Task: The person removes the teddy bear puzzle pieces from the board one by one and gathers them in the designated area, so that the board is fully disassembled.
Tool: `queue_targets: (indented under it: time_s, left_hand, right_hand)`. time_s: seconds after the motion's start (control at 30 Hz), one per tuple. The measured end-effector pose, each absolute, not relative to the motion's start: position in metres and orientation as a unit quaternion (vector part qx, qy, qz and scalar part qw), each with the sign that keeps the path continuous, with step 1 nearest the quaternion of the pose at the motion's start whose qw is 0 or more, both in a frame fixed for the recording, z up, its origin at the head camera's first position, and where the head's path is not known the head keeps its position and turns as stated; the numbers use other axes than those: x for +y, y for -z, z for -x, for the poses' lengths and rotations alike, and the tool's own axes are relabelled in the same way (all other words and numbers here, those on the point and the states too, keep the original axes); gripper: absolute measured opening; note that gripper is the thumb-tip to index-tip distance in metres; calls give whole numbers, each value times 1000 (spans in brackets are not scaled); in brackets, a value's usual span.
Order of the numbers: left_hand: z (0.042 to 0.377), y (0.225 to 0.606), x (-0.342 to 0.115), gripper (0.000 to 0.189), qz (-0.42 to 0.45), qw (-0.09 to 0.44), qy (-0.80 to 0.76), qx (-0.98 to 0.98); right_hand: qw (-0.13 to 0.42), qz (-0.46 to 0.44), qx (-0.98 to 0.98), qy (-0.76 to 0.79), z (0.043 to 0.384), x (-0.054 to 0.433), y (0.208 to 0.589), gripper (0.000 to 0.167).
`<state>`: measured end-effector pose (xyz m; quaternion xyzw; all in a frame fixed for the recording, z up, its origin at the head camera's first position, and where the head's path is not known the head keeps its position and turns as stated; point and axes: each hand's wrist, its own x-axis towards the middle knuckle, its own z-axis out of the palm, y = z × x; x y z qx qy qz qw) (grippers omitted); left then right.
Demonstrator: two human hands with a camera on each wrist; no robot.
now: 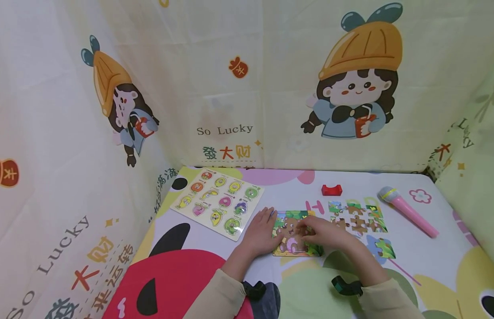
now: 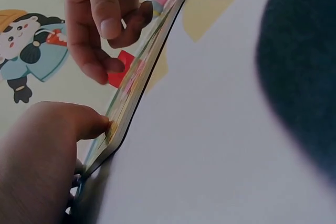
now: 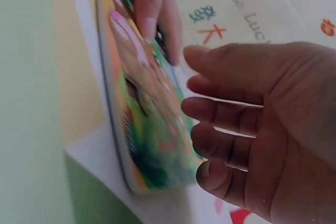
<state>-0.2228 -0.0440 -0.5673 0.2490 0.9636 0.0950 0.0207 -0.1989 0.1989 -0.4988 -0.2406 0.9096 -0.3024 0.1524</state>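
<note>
A bear jigsaw board (image 1: 291, 243) lies flat on the table in front of the person. My left hand (image 1: 260, 235) rests along its left edge with fingers mostly straight; in the left wrist view the thumb of that left hand (image 2: 50, 135) touches the board's surface near a corner. Over the right part of the board hovers my right hand (image 1: 326, 232). Seen from the right wrist, this right hand (image 3: 252, 124) has loosely bent fingers and nothing between thumb and fingertips. Several loose jigsaw pieces (image 1: 358, 224) lie right of the board.
A fruit picture board (image 1: 209, 208) lies at the back left. Behind the loose pieces sits a small red block-like object (image 1: 331, 190), with a pink toy microphone (image 1: 410, 213) farther right. Another piece cluster (image 1: 386, 248) lies near the right forearm. Printed curtains surround the table.
</note>
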Motion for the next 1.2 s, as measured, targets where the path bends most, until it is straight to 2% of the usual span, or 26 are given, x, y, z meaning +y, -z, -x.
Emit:
queue_targets:
  time_s: [0.4, 0.77, 1.2]
  left_hand:
    - [222, 565, -44, 77, -250, 27, -102, 962]
    - [221, 563, -45, 78, -248, 28, -103, 963]
    - [222, 567, -46, 78, -250, 23, -102, 963]
  right_hand:
    - [151, 244, 917, 278, 197, 178, 514, 34]
    - [154, 251, 912, 285, 194, 176, 516, 25]
    - [164, 250, 911, 286, 193, 176, 517, 27]
